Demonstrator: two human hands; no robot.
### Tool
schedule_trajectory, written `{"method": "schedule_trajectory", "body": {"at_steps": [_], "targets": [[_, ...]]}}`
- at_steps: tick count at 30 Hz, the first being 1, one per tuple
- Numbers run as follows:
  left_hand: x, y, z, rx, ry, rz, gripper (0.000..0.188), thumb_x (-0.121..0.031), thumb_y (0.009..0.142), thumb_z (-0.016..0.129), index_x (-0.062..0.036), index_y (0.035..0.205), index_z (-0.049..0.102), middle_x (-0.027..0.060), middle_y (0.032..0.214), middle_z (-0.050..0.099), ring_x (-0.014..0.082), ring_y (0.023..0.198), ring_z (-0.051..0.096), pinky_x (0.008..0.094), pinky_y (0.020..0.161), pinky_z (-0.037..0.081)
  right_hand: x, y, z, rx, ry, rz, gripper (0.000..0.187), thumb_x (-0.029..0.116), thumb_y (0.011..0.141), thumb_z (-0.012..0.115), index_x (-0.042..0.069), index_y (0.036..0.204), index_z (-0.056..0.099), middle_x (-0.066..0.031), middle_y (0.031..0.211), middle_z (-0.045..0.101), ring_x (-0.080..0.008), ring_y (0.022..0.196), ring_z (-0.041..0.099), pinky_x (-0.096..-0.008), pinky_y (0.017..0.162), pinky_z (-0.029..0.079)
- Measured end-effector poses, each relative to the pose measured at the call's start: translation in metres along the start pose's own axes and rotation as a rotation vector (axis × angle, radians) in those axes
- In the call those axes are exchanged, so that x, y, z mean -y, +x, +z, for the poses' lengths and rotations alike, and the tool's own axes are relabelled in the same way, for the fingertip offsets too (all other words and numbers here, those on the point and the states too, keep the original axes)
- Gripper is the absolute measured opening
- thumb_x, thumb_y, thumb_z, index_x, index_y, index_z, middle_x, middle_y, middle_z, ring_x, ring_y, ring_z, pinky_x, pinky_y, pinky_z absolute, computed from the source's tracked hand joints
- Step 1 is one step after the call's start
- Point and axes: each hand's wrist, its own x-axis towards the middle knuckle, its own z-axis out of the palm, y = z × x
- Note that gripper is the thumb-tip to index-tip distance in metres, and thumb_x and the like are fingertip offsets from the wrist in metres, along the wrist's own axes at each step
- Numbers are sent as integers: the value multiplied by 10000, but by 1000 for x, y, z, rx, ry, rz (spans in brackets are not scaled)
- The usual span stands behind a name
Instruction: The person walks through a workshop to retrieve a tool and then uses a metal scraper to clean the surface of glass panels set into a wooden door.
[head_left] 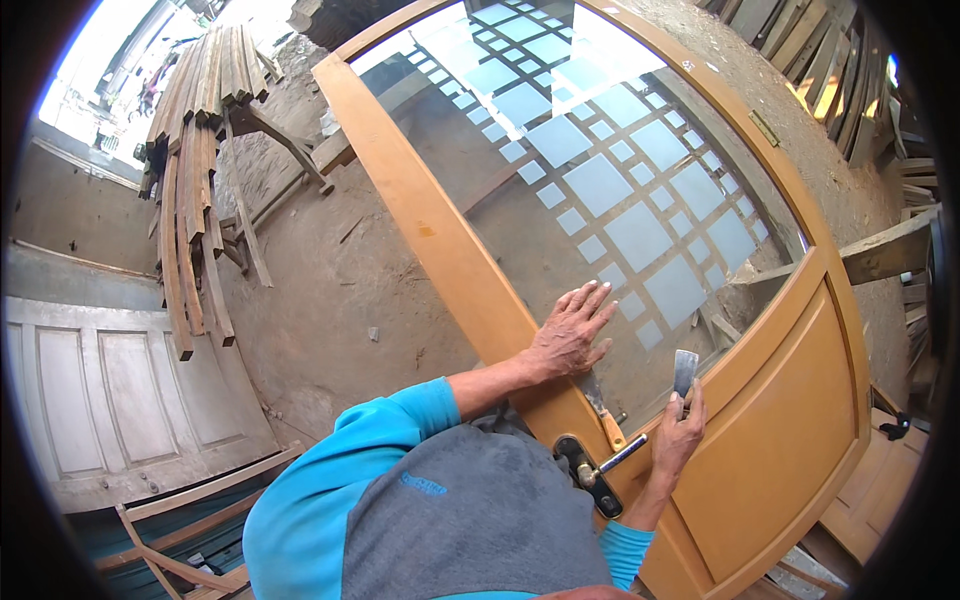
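Stacked timber [200,90] stands left of the glazed door [425,230], which lies before the person: likely heavy, stiff, best held by the wooden frame [400,180], its glass [638,238] fragile. The left hand [570,335], fingers spread, seemingly empty, is at the door's glass edge. 1 putty knife [612,430] and 1 lever handle [625,454] on the door may obstruct. The right hand [680,438] grips a scraper [685,370] beside the door's rail.

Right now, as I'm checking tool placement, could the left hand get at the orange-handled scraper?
Probably yes: the left hand is spread close to the orange-handled scraper, and nothing visible covers that tool's handle.
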Motion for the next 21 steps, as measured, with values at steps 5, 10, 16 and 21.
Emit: {"method": "schedule_trajectory", "body": {"at_steps": [5, 10, 16, 21], "targets": [[0, -1, 2, 37, 72, 27, 741, -441, 965, 639, -90, 1575, 407, 176, 1681, 291, 372, 1561, 248, 515, 1262, 227, 10, -5, 1, -20, 42, 88, 482, 111, 971, 673, -45, 1416, 574, -184, 1049, 626, -327, 927, 615, -453, 819, 509], [10, 7, -4, 88, 87, 57, 769, -475, 981, 604, -95, 1603, 359, 174, 1697, 256, 376, 1573, 222, 520, 1275, 199, 15, -9, 6, -51, 109, 161, 476, 115, 969, 674, -48, 1407, 583, -161, 979, 608, -293, 870, 590, -429, 783, 502], [50, 36, -22, 136, 47, 129, 773, -516, 999, 579, -80, 1598, 360, 168, 1696, 265, 362, 1578, 216, 516, 1287, 181, 48, 0, 17, -96, 185, 250, 447, 109, 972, 671, -40, 1388, 605, -150, 927, 620, -269, 823, 588, -406, 766, 501], [125, 71, -57, 149, 44, 119, 799, -553, 1009, 553, -53, 1599, 350, 180, 1698, 258, 367, 1581, 208, 514, 1295, 160, 85, 19, 59, -104, 33, 264, 437, 116, 979, 674, -44, 1380, 604, -188, 1019, 693, -306, 883, 647, -428, 813, 525]]}}
